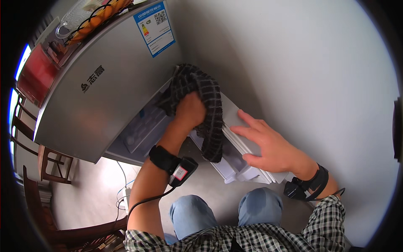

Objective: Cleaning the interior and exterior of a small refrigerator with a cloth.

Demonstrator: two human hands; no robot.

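My left hand (189,110) is closed on a dark checked cloth (205,105) and presses it against the inside of a small silver fridge (96,92), near the open compartment. The cloth drapes down over the white inner side of the open fridge door (235,164). My right hand (266,145) lies flat with fingers spread on the top edge of that door, holding it open. Both wrists carry black bands with small devices and a cable. My knees in blue jeans show below.
A wire basket of oranges (98,14) stands on top of the fridge beside a clear container. A white wall (302,71) fills the right. Wooden chairs (46,168) and a power strip with cables (126,197) are at the left on the floor.
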